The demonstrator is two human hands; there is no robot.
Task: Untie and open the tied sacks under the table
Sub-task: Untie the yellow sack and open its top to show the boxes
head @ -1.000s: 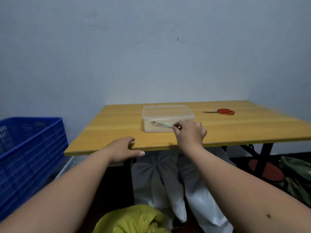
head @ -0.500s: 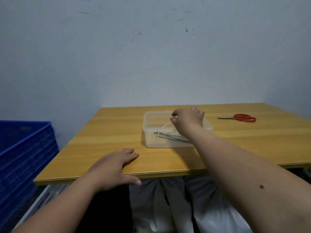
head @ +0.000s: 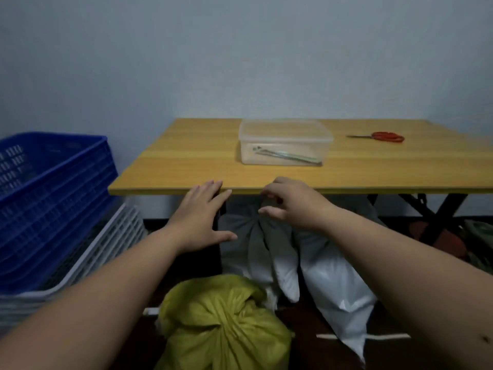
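Lying nearest on the floor, yellow sack [head: 224,324] is knotted at its top, fabric soft and crumpled. Beyond it, white sacks [head: 269,249] stand under the table [head: 186,161]. Left hand [head: 198,221] is spread, holding nothing; right hand [head: 286,204] curls at the gathered neck, contact unclear. Judgement: pliable cloth; take hold at the knot

No readable text anywhere (box, scissors and sacks bear none)
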